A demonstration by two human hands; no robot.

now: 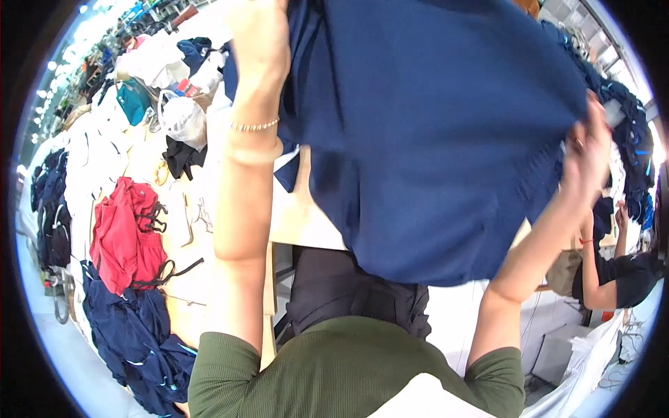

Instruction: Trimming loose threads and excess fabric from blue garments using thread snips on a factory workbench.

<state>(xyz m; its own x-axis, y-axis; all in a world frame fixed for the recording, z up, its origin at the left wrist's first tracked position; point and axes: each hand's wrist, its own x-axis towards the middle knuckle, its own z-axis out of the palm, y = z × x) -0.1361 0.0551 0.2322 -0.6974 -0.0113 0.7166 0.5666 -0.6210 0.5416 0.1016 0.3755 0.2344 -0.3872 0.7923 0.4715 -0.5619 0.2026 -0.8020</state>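
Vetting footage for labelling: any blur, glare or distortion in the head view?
Head view: right hand looks blurred, likely from motion, against the navy cloth; head view: lights blow out upper left; head view: fisheye curves the scene toward a black border.

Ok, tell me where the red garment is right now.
In the head view's left part, the red garment lies on the table, left of the left forearm, just beyond the navy pile.

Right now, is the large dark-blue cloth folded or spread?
Mostly spread: the large dark-blue cloth shows a broad surface between the left hand and right hand.
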